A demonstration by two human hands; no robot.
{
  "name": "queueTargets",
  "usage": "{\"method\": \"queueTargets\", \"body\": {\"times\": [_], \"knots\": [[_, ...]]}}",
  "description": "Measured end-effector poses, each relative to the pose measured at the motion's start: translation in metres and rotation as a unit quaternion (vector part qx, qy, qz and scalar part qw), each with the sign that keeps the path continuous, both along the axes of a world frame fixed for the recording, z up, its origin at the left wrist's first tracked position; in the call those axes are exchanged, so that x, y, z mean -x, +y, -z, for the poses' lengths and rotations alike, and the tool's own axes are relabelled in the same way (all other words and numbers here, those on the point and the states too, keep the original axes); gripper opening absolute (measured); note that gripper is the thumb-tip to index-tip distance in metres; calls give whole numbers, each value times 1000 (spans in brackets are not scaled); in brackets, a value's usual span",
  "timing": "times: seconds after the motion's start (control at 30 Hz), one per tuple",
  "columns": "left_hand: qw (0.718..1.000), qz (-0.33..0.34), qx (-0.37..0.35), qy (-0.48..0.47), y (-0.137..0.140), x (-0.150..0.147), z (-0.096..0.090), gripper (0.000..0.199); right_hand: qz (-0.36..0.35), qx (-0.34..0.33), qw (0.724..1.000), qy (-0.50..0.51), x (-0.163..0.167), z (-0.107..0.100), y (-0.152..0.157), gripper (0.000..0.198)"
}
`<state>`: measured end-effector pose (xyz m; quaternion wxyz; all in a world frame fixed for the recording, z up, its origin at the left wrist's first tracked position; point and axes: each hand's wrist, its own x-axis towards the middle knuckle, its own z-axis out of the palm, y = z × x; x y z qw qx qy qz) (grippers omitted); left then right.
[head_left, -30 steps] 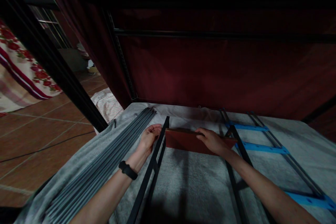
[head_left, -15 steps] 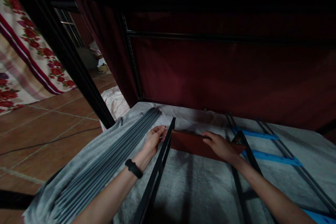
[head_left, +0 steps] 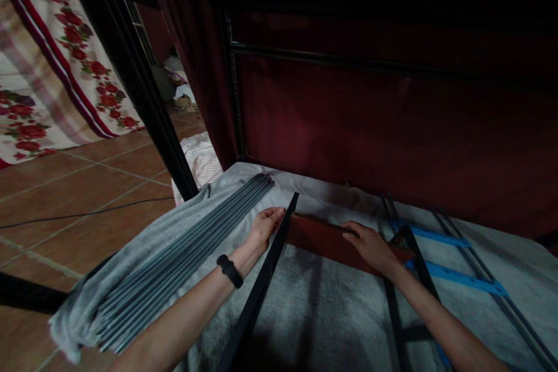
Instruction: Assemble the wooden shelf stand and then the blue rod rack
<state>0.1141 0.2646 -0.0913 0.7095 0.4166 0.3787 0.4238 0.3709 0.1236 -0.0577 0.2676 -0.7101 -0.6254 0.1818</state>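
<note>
A reddish-brown board (head_left: 318, 238) stands on edge between two black metal side frames, the left one (head_left: 265, 270) and the right one (head_left: 421, 267). My right hand (head_left: 368, 244) grips the board's top edge, thumb and fingers closed over it. At the board's left end, my left hand (head_left: 265, 226) is pinched against the outer face of the left frame. Whatever lies between those fingertips is too small or hidden to make out. A black band (head_left: 229, 271) is around my left wrist.
Left of the frame, a bundle of grey rods (head_left: 187, 256) lies on a grey blanket (head_left: 335, 296). Blue crosspieces (head_left: 462, 279) on dark rails lie at the right. A black post (head_left: 143, 87) rises at the left, and a dark red curtain (head_left: 349, 116) hangs behind.
My view has shifted slightly left, so everything sits further right. The left frame now appears more edge-on. Both hands keep their places at the frame and on the board.
</note>
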Motion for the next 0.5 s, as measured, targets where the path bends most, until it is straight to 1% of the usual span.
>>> {"method": "queueTargets", "body": {"times": [0.2, 0.33, 0.4, 0.5], "knots": [[1000, 9, -4, -15, 1, -1, 3, 33, -3, 1, 1000, -8, -5, 4, 1, 29], [1000, -3, -7, -23, 5, 6, 10, 37, -9, 9, 1000, -19, -7, 5, 2, 30], [1000, -23, -3, -2, 6, 10, 16, 32, -9, 9, 1000, -23, -8, 6, 2, 29], [998, -52, 11, 30, 6, 15, 27, 14, -2, 4, 1000, -26, -8, 6, 2, 28]]}}
